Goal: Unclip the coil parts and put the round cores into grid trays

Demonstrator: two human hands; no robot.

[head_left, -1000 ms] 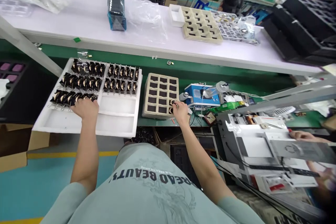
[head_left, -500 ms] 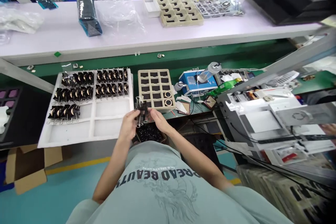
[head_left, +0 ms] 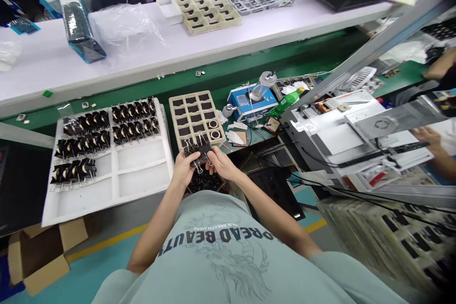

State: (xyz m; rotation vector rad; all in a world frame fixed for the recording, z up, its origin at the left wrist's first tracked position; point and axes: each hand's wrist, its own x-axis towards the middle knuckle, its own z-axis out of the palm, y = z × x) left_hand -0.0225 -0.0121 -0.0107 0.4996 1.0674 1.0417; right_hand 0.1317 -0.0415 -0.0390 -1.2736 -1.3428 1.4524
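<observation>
Near my waist, my left hand (head_left: 184,167) and my right hand (head_left: 221,164) are both closed on black binder clips (head_left: 200,148) with silver wire handles. Whatever the clips are fastened to is hidden between my fingers. Just below my hands, a box of black binder clips (head_left: 204,182) is partly covered by my wrists. On the left lies a white foam tray (head_left: 114,171), with rows of clipped black parts (head_left: 83,145) in its upper compartments. Beyond my hands is a beige compartment tray (head_left: 192,113), with two round rings (head_left: 214,129) in its right column.
A blue device (head_left: 249,102) and a green bottle (head_left: 290,100) stand right of the beige tray. A raised white shelf (head_left: 135,64) runs across the back. At far right, another person's hand (head_left: 427,138) rests by a grey machine (head_left: 335,152). An open carton (head_left: 42,251) sits low left.
My view has turned to the right, so the bench items sit farther left. My right hand has come closer around the binder clips, which now show more plainly. Another person's hand has come further into view.
</observation>
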